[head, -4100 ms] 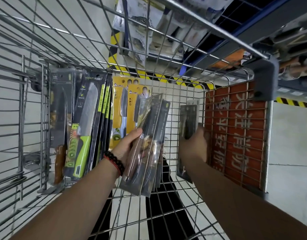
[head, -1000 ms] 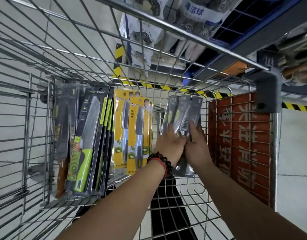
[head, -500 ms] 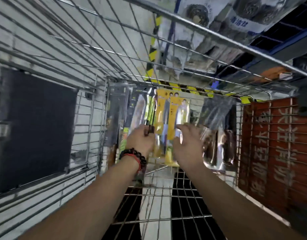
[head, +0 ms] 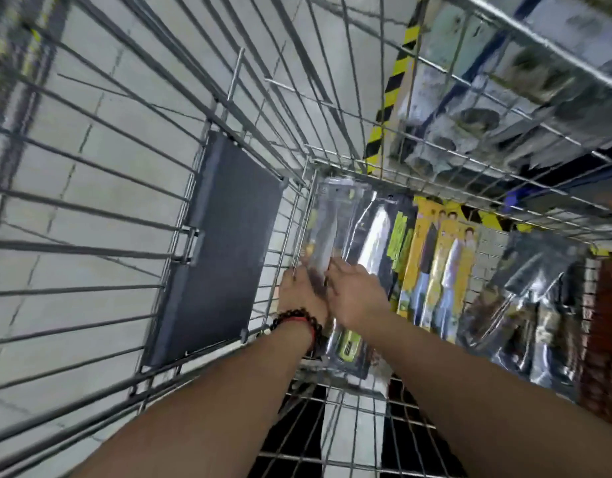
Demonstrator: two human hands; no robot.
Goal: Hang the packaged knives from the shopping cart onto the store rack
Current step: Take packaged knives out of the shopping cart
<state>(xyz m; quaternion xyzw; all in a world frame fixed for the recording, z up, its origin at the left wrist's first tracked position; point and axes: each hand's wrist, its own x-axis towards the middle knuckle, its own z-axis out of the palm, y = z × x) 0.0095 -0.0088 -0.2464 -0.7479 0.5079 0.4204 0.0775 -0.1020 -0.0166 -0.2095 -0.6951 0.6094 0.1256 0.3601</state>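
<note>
The clear-fronted blister pack holding a steel-bladed knife (head: pixel 327 236) stands at the far-left end of the row leaning on the wire shopping cart's (head: pixel 228 108) end wall. Both hands have left the grey packs on the right and moved here: the left hand (head: pixel 302 293) and right hand (head: pixel 354 291) curl fingers onto its lower half, though blur hides the exact grip. Probably the next pack to lift; yellow-carded knives (head: pixel 442 267) wait beside it.

Light: even, cool, fairly bright.
Glare: on clear knife packs (head: pixel 535 305).
Blur: motion smear throughout.
Edges: wide-angle bowing of cart wires (head: pixel 90 208).
</note>
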